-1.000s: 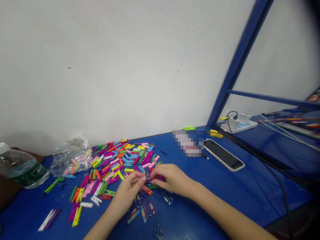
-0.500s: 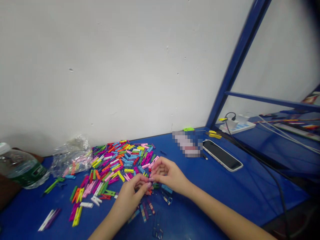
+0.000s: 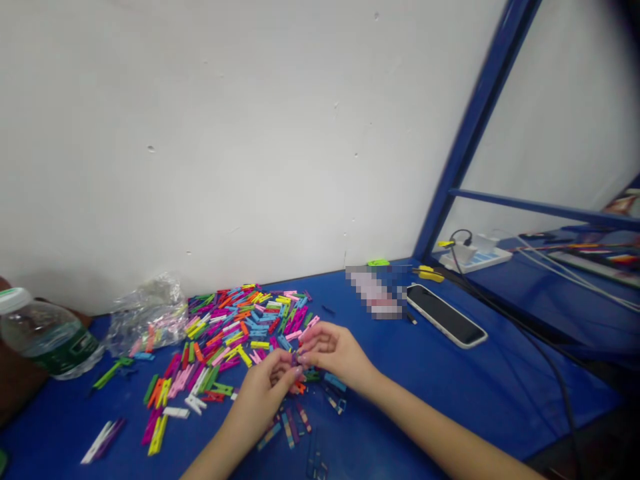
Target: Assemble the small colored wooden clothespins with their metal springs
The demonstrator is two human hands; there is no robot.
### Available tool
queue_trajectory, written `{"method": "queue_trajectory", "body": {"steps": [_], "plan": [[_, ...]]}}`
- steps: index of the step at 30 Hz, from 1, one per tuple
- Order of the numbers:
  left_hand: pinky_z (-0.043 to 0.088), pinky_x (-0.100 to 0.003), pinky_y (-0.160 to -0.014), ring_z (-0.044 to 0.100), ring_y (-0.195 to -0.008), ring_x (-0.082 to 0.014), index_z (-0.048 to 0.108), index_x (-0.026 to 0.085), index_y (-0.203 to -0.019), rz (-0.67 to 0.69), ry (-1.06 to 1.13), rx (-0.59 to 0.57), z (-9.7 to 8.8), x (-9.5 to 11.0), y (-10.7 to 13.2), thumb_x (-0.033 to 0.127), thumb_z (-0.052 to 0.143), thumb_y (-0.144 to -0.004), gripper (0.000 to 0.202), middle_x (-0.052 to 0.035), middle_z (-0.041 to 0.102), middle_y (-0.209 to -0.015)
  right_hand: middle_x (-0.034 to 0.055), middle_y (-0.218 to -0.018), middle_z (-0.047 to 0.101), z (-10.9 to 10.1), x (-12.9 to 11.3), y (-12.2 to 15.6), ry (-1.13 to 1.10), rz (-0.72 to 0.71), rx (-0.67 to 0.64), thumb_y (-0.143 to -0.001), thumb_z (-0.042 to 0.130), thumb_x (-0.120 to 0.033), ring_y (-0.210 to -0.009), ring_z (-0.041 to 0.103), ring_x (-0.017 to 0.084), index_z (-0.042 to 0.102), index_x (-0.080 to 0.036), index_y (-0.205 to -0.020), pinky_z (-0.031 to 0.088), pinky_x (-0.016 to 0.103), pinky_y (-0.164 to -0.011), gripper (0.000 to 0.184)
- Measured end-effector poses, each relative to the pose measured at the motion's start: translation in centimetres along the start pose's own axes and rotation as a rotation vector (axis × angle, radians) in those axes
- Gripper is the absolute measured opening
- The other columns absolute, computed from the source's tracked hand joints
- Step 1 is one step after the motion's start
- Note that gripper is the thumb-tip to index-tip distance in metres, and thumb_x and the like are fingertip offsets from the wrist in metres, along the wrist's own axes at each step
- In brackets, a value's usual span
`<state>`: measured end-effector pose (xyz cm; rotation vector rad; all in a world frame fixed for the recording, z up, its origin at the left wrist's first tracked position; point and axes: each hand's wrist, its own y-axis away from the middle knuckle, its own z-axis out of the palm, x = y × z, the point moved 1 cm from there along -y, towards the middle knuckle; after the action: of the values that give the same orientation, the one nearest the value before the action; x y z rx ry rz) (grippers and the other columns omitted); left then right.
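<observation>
My left hand [image 3: 267, 387] and my right hand [image 3: 336, 353] meet over the near right edge of a pile of clothespins. The fingertips of both pinch a small purple clothespin [image 3: 295, 359], mostly covered by the fingers. The colourful clothespin pile [image 3: 250, 320] spreads behind and to the left of my hands. Below them lie several loose clothespin halves [image 3: 287, 427], blue, purple and pinkish. Some dark metal springs [image 3: 316, 460] rest closer to me. A blue clothespin [image 3: 335, 382] lies just under my right hand.
At left stand a water bottle [image 3: 55, 340] and a crumpled clear plastic bag [image 3: 150, 313]. A white and a purple clothespin [image 3: 103, 441] lie apart at front left. To the right are a phone [image 3: 447, 315], a black cable [image 3: 545, 347] and a power strip [image 3: 475, 259]. A wall closes the back.
The purple clothespin shows a little more between my fingertips. My hands keep nearly the same place and grip; the whole view has shifted slightly.
</observation>
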<state>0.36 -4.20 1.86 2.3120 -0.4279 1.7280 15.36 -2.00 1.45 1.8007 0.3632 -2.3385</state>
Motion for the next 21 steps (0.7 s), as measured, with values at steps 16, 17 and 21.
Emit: {"method": "queue_trajectory", "body": {"steps": [16, 17, 21], "plan": [[0.043, -0.023, -0.061, 0.057, -0.062, -0.0136, 0.05, 0.016, -0.083, 0.049, -0.114, 0.035, -0.35, 0.17, 0.22, 0.032, 0.041, -0.08, 0.018, 0.0007, 0.058, -0.065, -0.0051, -0.05, 0.055, 0.62, 0.79, -0.44, -0.062, 0.063, -0.016, -0.059, 0.068, -0.034, -0.041, 0.049, 0.005, 0.056, -0.013, -0.073, 0.041, 0.017, -0.042, 0.028], [0.043, -0.023, -0.061, 0.057, -0.061, -0.0135, 0.049, 0.016, -0.084, 0.048, -0.105, 0.03, -0.3, 0.14, 0.24, 0.032, 0.041, -0.08, 0.018, 0.0006, 0.059, -0.066, -0.0054, -0.049, 0.055, 0.61, 0.73, -0.53, -0.052, 0.069, -0.015, -0.059, 0.068, -0.035, -0.04, 0.048, 0.005, 0.055, -0.013, -0.073, 0.04, 0.017, -0.041, 0.029], [0.043, -0.024, -0.06, 0.057, -0.06, -0.0139, 0.051, 0.016, -0.084, 0.049, -0.14, 0.001, -0.13, 0.08, 0.27, 0.032, 0.041, -0.08, 0.019, -0.0013, 0.061, -0.069, -0.0045, -0.052, 0.056, 0.65, 0.6, -0.78, -0.043, 0.073, -0.005, -0.057, 0.068, -0.035, -0.041, 0.051, 0.006, 0.054, -0.013, -0.071, 0.04, 0.017, -0.04, 0.03]]}}
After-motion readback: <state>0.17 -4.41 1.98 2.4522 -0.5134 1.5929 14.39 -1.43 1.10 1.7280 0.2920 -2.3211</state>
